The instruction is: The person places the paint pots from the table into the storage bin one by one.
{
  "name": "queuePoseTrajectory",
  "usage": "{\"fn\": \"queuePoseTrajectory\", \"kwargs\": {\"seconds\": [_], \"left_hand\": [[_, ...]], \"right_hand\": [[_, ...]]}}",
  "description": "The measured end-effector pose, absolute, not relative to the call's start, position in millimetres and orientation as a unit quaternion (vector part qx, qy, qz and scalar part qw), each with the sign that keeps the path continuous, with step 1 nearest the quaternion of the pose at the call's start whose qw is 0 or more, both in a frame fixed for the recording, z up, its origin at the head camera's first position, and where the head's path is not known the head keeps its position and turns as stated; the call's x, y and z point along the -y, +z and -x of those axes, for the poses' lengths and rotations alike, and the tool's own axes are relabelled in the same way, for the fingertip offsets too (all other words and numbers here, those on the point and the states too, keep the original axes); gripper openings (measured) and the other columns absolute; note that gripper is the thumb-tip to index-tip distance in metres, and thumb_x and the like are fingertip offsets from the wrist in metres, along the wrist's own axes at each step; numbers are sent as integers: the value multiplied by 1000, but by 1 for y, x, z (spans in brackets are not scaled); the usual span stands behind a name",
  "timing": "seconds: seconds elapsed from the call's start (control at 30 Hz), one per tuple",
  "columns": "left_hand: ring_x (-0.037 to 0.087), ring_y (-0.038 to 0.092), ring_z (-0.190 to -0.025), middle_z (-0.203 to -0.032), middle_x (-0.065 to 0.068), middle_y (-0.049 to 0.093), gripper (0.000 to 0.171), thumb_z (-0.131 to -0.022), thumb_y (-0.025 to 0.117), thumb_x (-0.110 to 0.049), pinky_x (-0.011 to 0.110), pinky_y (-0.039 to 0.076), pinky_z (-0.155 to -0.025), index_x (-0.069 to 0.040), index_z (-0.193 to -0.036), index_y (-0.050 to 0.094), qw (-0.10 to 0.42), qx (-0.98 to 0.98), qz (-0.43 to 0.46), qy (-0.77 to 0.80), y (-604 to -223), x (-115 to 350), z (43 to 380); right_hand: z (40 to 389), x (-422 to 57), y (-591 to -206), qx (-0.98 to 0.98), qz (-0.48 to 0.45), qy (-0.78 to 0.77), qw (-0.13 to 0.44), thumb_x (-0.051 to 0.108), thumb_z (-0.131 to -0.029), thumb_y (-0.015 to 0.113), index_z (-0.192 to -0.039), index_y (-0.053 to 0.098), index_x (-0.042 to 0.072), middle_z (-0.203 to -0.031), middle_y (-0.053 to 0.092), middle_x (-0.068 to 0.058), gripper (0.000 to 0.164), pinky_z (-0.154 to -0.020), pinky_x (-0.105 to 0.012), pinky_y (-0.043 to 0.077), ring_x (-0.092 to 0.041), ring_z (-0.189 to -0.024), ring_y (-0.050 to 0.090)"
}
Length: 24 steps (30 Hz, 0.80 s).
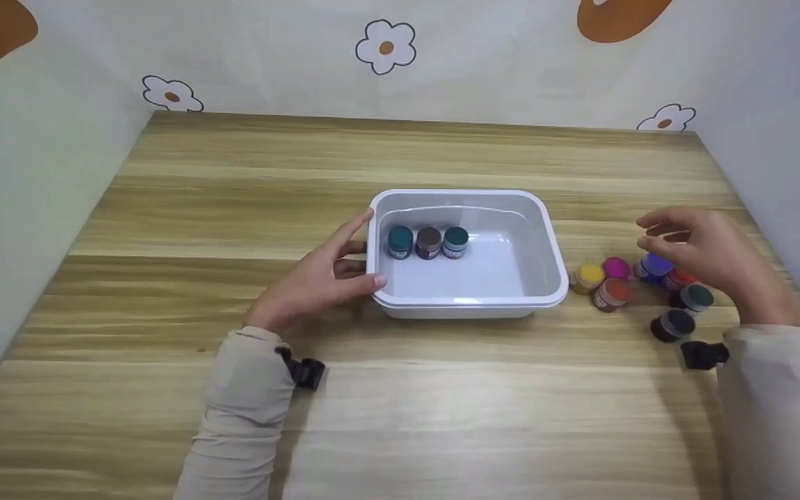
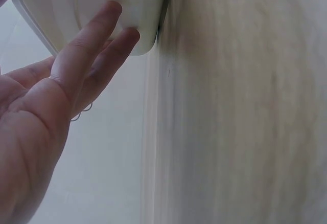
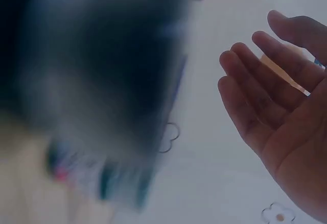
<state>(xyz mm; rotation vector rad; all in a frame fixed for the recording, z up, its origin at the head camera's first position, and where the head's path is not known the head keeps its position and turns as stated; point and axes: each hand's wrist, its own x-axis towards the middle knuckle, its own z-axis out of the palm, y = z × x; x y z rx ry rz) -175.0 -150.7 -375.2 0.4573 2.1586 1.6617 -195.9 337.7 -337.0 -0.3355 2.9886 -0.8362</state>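
Note:
A white plastic tub [image 1: 469, 302] stands on the table with three small paint jars inside in a row: a teal-lidded jar [image 1: 400, 241], a brown-lidded jar [image 1: 429, 242] and a dark green one [image 1: 455, 242]. My left hand [image 1: 313, 285] holds the tub's left side, thumb at the rim and fingers against the outer wall [image 2: 138, 9]. Over a loose group of jars at the right hovers my right hand [image 1: 709, 246], fingers loosely bent and nothing in them. Nearest below it are a blue-lidded jar [image 1: 654, 267] and a red-lidded jar [image 1: 679, 278], partly hidden.
Between tub and right hand stand yellow [image 1: 588, 277], magenta [image 1: 616, 268] and orange-brown [image 1: 611, 294] jars. Dark green [image 1: 693, 298] and black [image 1: 673, 325] jars stand nearer the right sleeve. A flower-patterned sheet [image 1: 483, 62] borders the wooden table [image 1: 442, 417] at the back.

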Motion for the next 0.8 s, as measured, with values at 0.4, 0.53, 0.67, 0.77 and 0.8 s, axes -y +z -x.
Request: {"fn": "queuePoseTrajectory", "kwargs": {"seconds": [0.4, 0.53, 0.67, 0.77, 0.8], "left_hand": [[31, 50, -133, -147, 19, 44, 95, -87, 76, -21, 45, 43, -109, -32, -160, 16, 191, -765, -149, 596, -376, 154, 174], [30, 51, -132, -147, 19, 44, 93, -88, 75, -21, 45, 43, -109, -31, -160, 16, 191, -767, -151, 594, -377, 154, 174], [30, 51, -132, -147, 18, 44, 94, -88, 76, -24, 44, 43, -109, -29, -160, 15, 190, -770, -159, 589, -377, 152, 174], [30, 50, -133, -147, 18, 44, 94, -88, 76, -26, 44, 43, -109, -30, -160, 15, 188, -775, -161, 581, -377, 151, 175], [30, 50, -133, -148, 17, 44, 94, -88, 76, -26, 44, 42, -110, -31, -160, 15, 187, -778, -161, 578, -376, 151, 175]], "right_hand": [[184, -363, -358, -961, 74, -257, 62, 21, -95, 68, -128, 59, -7, -124, 61, -32, 44, -79, -5, 44, -50, -113, 58], [186, -365, -358, -962, 71, -251, 87, 19, -94, 69, -130, 57, -5, -122, 61, -33, 45, -74, -1, 35, -51, -113, 58], [186, -366, -359, -964, 64, -239, 96, 18, -94, 69, -130, 57, -5, -119, 62, -33, 44, -72, -2, 35, -49, -111, 59], [186, -366, -360, -965, 64, -236, 92, 15, -93, 69, -129, 57, -6, -117, 62, -33, 43, -71, -3, 36, -48, -109, 60], [186, -366, -359, -965, 65, -238, 91, 14, -93, 69, -128, 58, -7, -117, 62, -33, 42, -71, -3, 37, -48, -109, 60]]}}
